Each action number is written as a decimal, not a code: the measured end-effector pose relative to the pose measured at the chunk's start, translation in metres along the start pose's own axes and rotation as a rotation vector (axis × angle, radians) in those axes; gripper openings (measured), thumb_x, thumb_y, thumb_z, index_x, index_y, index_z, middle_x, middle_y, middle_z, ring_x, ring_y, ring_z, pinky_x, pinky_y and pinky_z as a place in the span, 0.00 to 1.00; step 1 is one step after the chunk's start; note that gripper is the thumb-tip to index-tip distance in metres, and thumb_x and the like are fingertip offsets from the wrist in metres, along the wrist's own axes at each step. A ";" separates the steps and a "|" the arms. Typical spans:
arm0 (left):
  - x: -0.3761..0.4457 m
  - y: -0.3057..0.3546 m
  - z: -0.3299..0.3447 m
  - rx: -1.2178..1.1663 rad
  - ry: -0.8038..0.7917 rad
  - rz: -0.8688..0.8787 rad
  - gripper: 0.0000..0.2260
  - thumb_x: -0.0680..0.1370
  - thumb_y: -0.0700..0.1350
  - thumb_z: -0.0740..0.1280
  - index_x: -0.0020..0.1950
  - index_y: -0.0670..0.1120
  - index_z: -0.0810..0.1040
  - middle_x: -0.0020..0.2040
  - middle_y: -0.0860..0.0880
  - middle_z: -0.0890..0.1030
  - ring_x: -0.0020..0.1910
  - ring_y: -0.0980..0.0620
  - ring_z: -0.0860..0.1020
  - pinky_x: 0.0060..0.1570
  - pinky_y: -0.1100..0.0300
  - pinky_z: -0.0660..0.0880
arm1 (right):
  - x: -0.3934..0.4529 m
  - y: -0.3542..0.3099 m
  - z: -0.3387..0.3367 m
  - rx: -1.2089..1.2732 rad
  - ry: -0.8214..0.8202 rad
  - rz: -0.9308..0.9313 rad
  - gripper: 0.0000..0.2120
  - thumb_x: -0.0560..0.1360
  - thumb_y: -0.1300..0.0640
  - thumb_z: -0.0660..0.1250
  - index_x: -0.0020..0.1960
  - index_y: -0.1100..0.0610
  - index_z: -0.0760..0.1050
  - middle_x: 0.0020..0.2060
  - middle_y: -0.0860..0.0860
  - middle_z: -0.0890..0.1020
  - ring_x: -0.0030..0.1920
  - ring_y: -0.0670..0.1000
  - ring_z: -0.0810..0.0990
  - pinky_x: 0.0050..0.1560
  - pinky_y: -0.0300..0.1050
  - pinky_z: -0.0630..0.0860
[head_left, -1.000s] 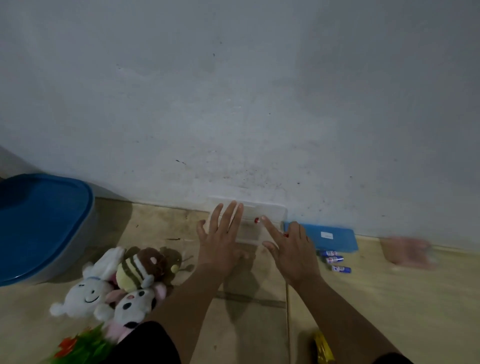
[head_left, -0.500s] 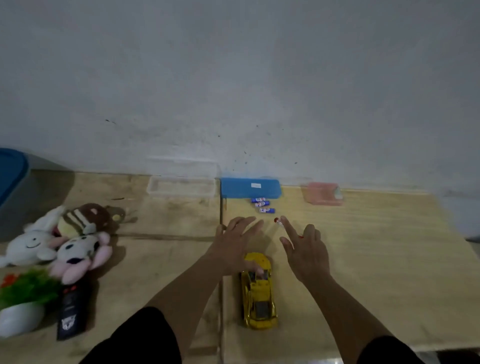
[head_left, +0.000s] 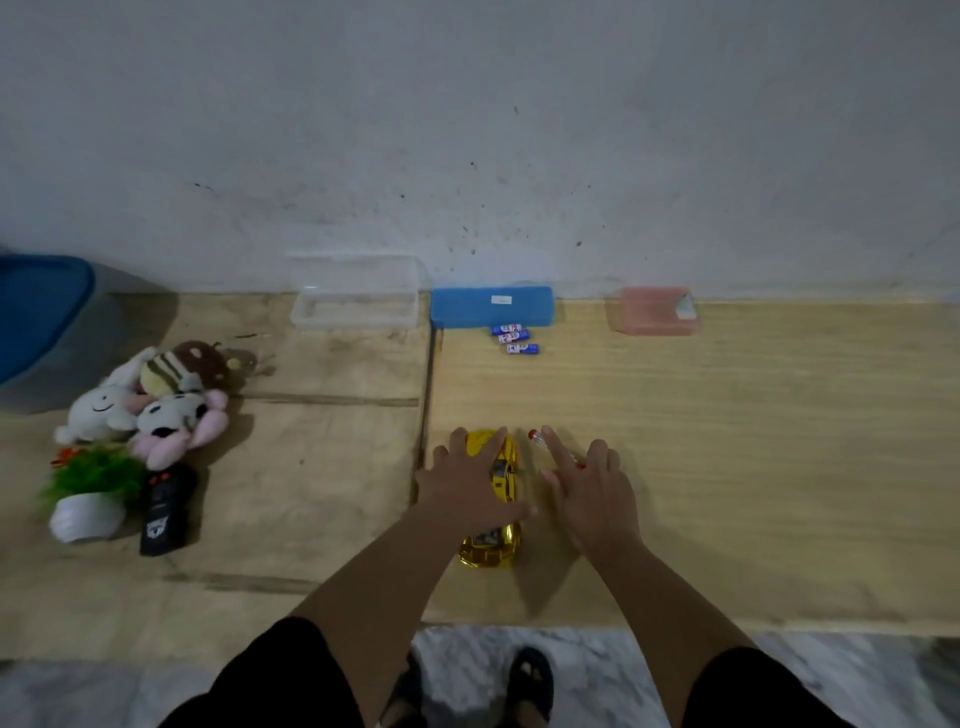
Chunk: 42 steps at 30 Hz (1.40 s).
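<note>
Yellow toy car (head_left: 492, 545) sits lengthwise on the wooden table (head_left: 753, 467) near its front edge, and your left hand (head_left: 467, 488) lies flat over its far half with fingers straight and spread, not curled round it. Your right hand (head_left: 592, 493) is just beside the car on its right, fingers likewise straight and splayed. A small red-tipped item (head_left: 534, 435) shows by your index finger, and whether you hold it cannot be told.

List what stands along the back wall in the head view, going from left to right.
blue-lidded bin → clear plastic box → blue case → pink box
</note>
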<state>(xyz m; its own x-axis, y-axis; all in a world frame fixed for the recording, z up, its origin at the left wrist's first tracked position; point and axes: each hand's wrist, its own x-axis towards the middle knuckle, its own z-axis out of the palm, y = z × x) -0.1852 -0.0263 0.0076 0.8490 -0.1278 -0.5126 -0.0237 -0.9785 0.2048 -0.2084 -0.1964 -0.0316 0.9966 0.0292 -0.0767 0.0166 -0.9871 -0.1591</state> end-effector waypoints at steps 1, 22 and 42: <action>0.000 0.002 0.002 -0.039 0.000 -0.012 0.47 0.63 0.72 0.65 0.74 0.64 0.41 0.76 0.48 0.45 0.72 0.39 0.56 0.64 0.43 0.65 | 0.001 0.001 0.001 0.001 0.002 0.000 0.25 0.79 0.42 0.49 0.74 0.40 0.48 0.53 0.57 0.69 0.50 0.56 0.69 0.45 0.48 0.72; -0.003 0.006 -0.004 -0.275 0.115 -0.075 0.44 0.67 0.58 0.72 0.75 0.61 0.48 0.73 0.45 0.50 0.66 0.42 0.68 0.60 0.52 0.71 | -0.007 0.004 -0.002 -0.104 0.019 0.000 0.31 0.78 0.40 0.38 0.73 0.53 0.61 0.47 0.58 0.76 0.43 0.55 0.74 0.39 0.48 0.72; -0.007 -0.014 -0.047 -1.445 0.041 0.041 0.25 0.77 0.55 0.63 0.73 0.61 0.59 0.67 0.46 0.71 0.62 0.45 0.74 0.62 0.44 0.72 | 0.038 -0.042 -0.071 0.129 0.009 -0.403 0.25 0.73 0.34 0.37 0.70 0.31 0.44 0.69 0.55 0.61 0.65 0.56 0.64 0.60 0.55 0.66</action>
<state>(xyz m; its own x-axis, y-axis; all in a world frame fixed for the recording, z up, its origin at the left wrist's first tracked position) -0.1656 -0.0045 0.0478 0.8756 -0.1221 -0.4673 0.4753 0.0451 0.8787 -0.1657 -0.1653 0.0421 0.9132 0.4068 0.0251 0.3954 -0.8692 -0.2968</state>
